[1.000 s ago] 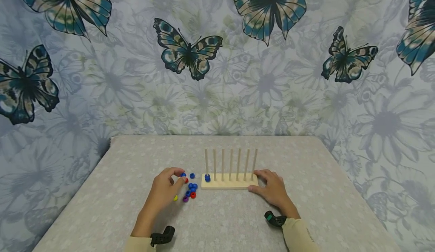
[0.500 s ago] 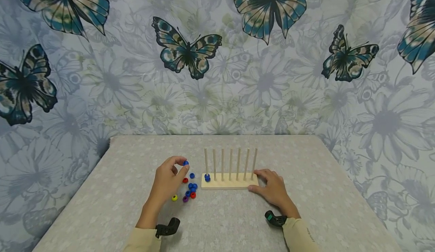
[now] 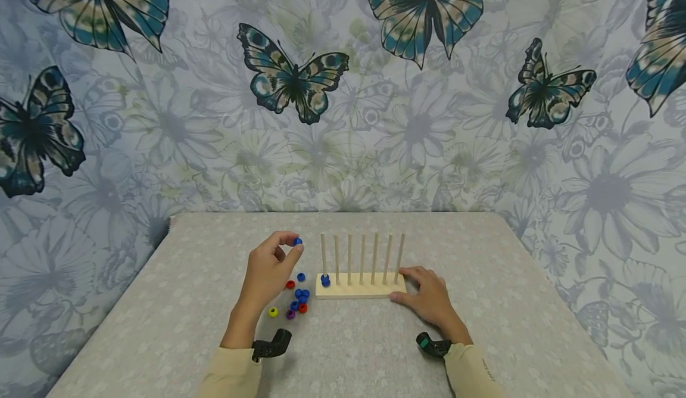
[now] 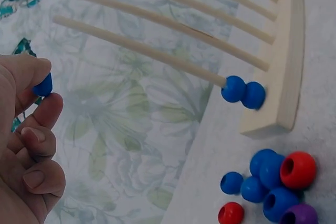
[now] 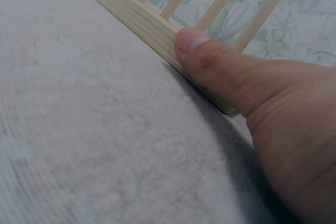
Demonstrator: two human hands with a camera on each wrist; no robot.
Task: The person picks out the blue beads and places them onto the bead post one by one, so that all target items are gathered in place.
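Between thumb and index finger my left hand [image 3: 270, 270] pinches a blue bead [image 4: 44, 85], raised to about the height of the peg tops and just left of them. The wooden peg board [image 3: 360, 291] lies on the table with several thin upright pegs. Two blue beads [image 4: 243, 93] are stacked at the foot of its leftmost peg; the other pegs are bare. My right hand [image 3: 429, 297] grips the board's right end, its thumb [image 5: 197, 51] along the front edge and its fingers behind, mostly hidden in the right wrist view.
Left of the board lie several loose blue beads [image 3: 299, 294], two red beads [image 4: 298, 170], a purple bead [image 3: 290, 314] and a yellow bead [image 3: 273, 312]. A pale patterned cloth covers the table [image 3: 370, 350]. Butterfly-print fabric [image 3: 418, 130] hangs behind it.
My left hand has lifted the blue bead from among the loose beads, upward and slightly right toward the leftmost peg. The right hand stays at the board's end.
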